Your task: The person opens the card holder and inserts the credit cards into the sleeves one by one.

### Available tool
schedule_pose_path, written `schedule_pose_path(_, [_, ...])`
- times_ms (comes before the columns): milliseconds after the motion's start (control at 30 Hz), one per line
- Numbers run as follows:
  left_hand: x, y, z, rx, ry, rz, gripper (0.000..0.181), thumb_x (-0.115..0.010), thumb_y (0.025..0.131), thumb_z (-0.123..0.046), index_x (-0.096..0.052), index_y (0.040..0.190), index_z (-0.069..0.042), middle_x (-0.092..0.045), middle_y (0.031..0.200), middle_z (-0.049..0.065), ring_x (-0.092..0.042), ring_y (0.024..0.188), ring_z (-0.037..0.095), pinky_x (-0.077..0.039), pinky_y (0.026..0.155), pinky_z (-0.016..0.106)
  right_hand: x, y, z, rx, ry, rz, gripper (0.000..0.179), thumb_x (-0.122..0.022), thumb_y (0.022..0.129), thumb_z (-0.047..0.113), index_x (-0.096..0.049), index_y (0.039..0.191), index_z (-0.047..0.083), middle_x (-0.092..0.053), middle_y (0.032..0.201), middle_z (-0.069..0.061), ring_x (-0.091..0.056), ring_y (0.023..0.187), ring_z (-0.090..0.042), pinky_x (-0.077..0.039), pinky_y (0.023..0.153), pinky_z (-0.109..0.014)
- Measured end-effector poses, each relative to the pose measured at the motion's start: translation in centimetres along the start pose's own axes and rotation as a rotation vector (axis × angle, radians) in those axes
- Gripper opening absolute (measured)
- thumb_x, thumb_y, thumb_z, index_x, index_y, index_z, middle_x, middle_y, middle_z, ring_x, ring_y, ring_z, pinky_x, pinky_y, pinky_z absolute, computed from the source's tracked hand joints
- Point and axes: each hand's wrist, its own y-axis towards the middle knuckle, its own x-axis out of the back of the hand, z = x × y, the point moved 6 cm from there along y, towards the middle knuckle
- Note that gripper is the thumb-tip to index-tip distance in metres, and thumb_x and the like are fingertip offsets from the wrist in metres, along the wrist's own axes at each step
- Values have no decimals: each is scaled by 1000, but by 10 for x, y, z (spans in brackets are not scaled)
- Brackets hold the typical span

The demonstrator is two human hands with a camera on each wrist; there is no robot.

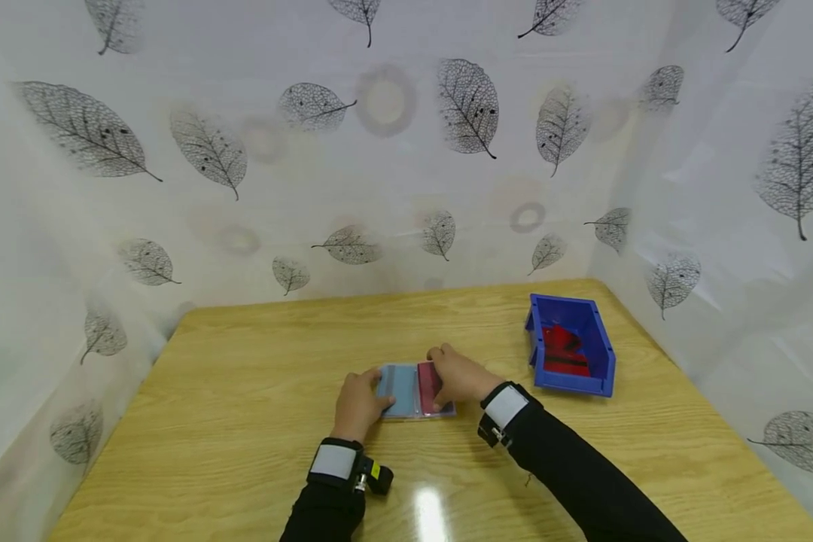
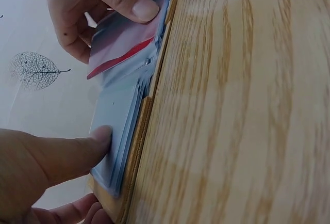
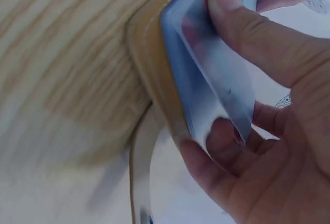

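Observation:
A card holder with a tan stitched cover (image 3: 149,43) and clear plastic sleeves lies spread open on the table, between both hands. My left hand (image 1: 357,403) holds its left half, the thumb pressing on the stack of pale blue-looking sleeves (image 2: 116,126) and the fingers curled at the cover's outer edge. My right hand (image 1: 461,376) pinches a clear sleeve (image 3: 227,87) on the right half, thumb on top and fingers beneath its lifted outer edge. A red card (image 1: 428,384) shows through the plastic there, partly hidden by that hand.
A blue plastic bin (image 1: 572,385) with red items (image 1: 564,352) inside stands to the right on the wooden table (image 1: 257,436). White leaf-print sheeting (image 1: 393,181) hangs behind the table and along its sides.

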Motion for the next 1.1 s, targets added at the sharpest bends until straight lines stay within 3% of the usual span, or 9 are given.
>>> schedule_pose_path(100, [0,1,1,0,5,-8,51,-85,74,-16,-67,119,1,-58,102,22,-57,94,33,-49,82,46,0,3,-8,-106,204,-10,81,-85,74,12,-41,140,-3,-50,130,-24,-53,114,-31,-46,93,-43])
schedule_pose_path(167, [-2,1,0,-3,12,-18,52,-86,73,-17,-67,118,2,-58,101,21,-57,93,32,-49,81,46,3,2,-13,-162,310,-56,77,-81,78,8,-40,142,-2,-52,130,-25,-55,112,-31,-48,88,-42])
schedule_pose_path(300, [-4,1,-2,-6,14,-43,53,-87,72,-19,-66,115,3,-58,99,22,-57,90,33,-49,78,46,10,1,-15,-210,428,-152,72,-73,85,5,-35,145,-1,-64,97,-17,-60,75,-23,-46,62,-33])
schedule_pose_path(400, [-5,1,-4,-9,18,-53,52,-86,73,-20,-66,113,4,-57,98,22,-58,88,34,-50,76,47,9,0,-12,-217,507,-179,69,-66,91,8,-29,148,0,-64,82,-11,-55,61,-18,-42,53,-29])
schedule_pose_path(600, [-5,0,-4,3,7,-20,52,-85,74,-20,-65,116,5,-56,102,24,-58,88,34,-50,76,46,-6,-2,3,-178,756,-74,57,-56,98,9,-30,148,-1,-64,115,-24,-65,81,-21,-55,65,-35])
schedule_pose_path(733, [-8,-1,-1,-14,-24,1,45,-80,79,-14,-65,117,5,-57,104,25,-58,93,36,-49,80,48,-12,-6,11,-87,730,-10,47,-55,99,14,-42,139,-6,-60,123,-28,-67,88,-26,-55,70,-36])
schedule_pose_path(900, [-5,-1,-2,-95,-66,-62,22,-63,92,-10,-70,106,6,-61,95,28,-59,94,43,-49,81,52,-17,-10,20,86,491,42,36,-56,99,21,-58,124,-5,-63,120,-21,-65,103,-29,-52,86,-41])
schedule_pose_path(1000, [-6,-1,0,-71,-62,-43,29,-66,92,-16,-68,111,6,-60,101,28,-58,98,42,-48,84,52,-18,-11,23,128,396,53,33,-57,99,21,-61,123,-1,-64,120,-17,-61,110,-31,-49,91,-45])
schedule_pose_path(1100, [-7,-2,2,-14,-50,-4,44,-74,86,-19,-64,122,4,-56,110,27,-57,102,40,-48,87,51,-18,-13,22,127,407,70,35,-56,99,19,-58,127,-1,-60,127,-19,-57,117,-33,-46,96,-48])
